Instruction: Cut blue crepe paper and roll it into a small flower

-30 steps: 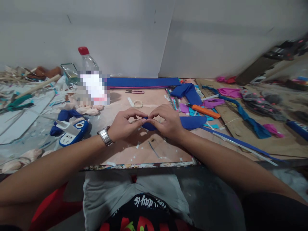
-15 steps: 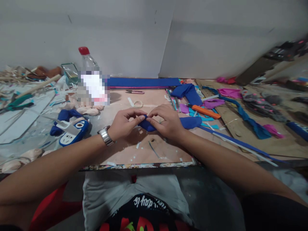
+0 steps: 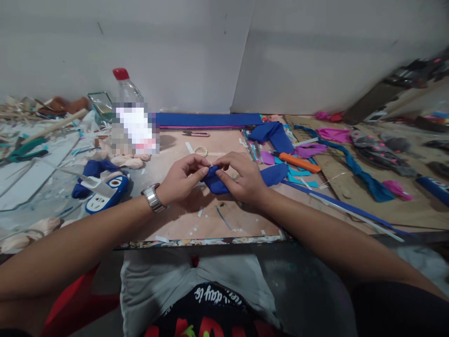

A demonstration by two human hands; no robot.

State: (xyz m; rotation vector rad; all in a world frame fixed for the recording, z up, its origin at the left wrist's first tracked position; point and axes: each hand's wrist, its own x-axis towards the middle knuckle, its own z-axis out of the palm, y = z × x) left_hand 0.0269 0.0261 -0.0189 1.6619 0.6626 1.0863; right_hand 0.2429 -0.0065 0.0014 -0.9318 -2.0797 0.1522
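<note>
Between my two hands is a folded piece of blue fabric [image 3: 216, 183], held just above the tabletop. My left hand [image 3: 183, 180], with a metal watch at its wrist, pinches the fabric's left end between thumb and fingers. The thumb and fingers of my right hand [image 3: 244, 175] close on it from the right. More of the blue fabric sticks out beyond the right hand, partly hidden by it. A small pale tape ring [image 3: 201, 151] lies behind the hands, and thread snips [image 3: 195, 134] rest farther back.
Left are a blue-and-white power strip [image 3: 107, 194], a red-capped bottle [image 3: 121, 74] and green-handled pliers [image 3: 28, 150]. A long blue fabric strip [image 3: 210, 120] lies along the wall. Right are an orange cutter [image 3: 300, 162], fabric scraps and brown cardboard [image 3: 333, 164].
The blue fabric shows more between my hands and its right end has drawn inward and tilted up. Both hands stay in nearly the same place.
</note>
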